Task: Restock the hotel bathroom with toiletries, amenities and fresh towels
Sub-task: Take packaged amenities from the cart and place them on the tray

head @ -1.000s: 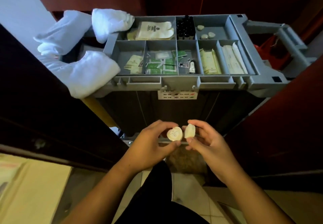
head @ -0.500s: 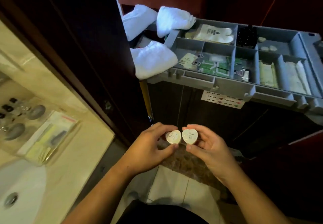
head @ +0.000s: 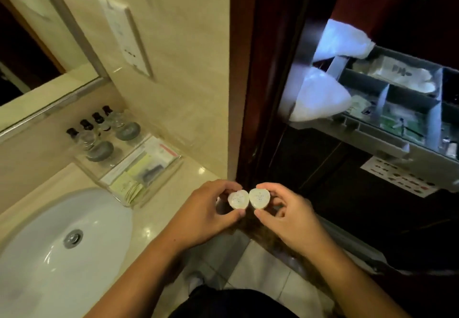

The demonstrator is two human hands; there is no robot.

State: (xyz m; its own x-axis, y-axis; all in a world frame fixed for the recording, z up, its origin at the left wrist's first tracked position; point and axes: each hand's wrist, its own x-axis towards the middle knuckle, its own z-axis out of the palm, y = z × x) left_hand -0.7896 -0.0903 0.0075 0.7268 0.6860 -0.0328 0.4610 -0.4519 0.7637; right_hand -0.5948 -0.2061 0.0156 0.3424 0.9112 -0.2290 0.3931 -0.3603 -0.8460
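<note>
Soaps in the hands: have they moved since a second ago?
Yes. The soaps, earlier centred below the cart, now sit left of it, beside the sink counter.

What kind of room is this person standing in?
Most likely a hotel bathroom, seen at its doorway: a white sink, a clear tray with small toiletry bottles beside it, and a grey housekeeping cart with white towels just outside the door.
</note>
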